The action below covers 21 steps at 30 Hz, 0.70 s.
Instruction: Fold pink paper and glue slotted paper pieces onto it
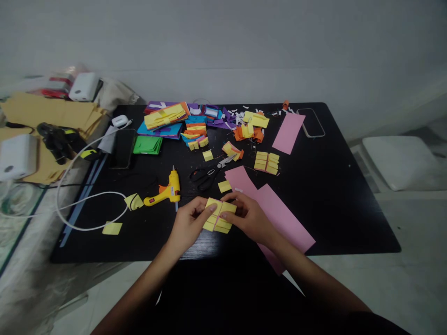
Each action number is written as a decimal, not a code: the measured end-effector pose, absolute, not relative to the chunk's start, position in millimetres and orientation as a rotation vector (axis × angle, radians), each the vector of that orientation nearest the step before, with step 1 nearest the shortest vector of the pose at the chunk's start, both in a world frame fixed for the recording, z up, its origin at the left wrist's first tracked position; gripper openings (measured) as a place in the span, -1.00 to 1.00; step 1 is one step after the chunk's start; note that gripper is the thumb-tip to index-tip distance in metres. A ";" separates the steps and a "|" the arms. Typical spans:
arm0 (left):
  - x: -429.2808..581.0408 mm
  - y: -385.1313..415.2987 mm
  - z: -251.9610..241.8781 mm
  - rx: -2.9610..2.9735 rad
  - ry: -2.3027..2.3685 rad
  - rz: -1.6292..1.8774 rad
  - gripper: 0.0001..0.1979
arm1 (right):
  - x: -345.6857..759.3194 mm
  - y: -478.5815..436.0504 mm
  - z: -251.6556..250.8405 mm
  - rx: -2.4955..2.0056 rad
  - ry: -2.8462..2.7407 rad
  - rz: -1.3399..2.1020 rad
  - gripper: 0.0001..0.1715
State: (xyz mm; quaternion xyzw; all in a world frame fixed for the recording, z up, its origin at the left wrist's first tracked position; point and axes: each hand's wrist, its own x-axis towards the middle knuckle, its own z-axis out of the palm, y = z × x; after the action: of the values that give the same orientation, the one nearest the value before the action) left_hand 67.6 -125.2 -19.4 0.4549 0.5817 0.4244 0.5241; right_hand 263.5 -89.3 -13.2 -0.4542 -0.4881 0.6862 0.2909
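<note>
Between my two hands, just above the table's near edge, is a folded yellow paper piece (218,222) with slit flaps and a pink strip down its middle. My left hand (190,221) pinches its left side, thumb on top. On the opposite side my right hand (249,215) grips it with thumb and fingers. A similar yellow flapped piece (267,162) lies farther back on the right. Close beyond my hands are scissors (213,172) with black handles and a small yellow paper square (224,186). Pink paper sheets (282,218) lie partly under my right forearm.
A yellow glue gun (167,190) rests left of my hands on the black table (349,204). Stacks of coloured paper (165,116) and scraps line the back. A white cable (87,228) loops at the left. A phone (123,148) and another pink sheet (289,133) lie farther off.
</note>
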 end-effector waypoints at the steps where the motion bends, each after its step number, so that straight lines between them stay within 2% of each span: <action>1: 66.7 -125.8 -20.0 1.087 1.395 1.032 -0.61 | 263.4 -89.2 -12.3 -1.198 -1.311 1.831 -0.60; 5: 57.4 -129.1 -18.1 1.088 1.250 1.084 -0.56 | 264.0 -87.1 -11.6 -1.176 -1.251 1.807 -0.61; 10: 46.6 -133.6 -15.5 1.311 1.173 0.915 -0.43 | 264.5 -85.8 -15.4 -1.210 -1.246 1.719 -0.72; 14: 48.8 -134.1 -19.7 1.387 1.334 0.875 -0.50 | 263.5 -87.4 -14.0 -1.178 -1.221 1.747 -0.62; 21: 51.9 -133.7 -22.6 1.205 1.228 0.870 -0.52 | 266.9 -88.2 -11.7 -1.153 -1.239 1.766 -0.58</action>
State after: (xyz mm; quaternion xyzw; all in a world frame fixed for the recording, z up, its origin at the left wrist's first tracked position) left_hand 51.9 -133.7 -22.6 0.5135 0.5232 0.3707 0.5702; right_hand 266.9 -88.2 -11.7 -0.4431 -0.4762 0.6788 0.3408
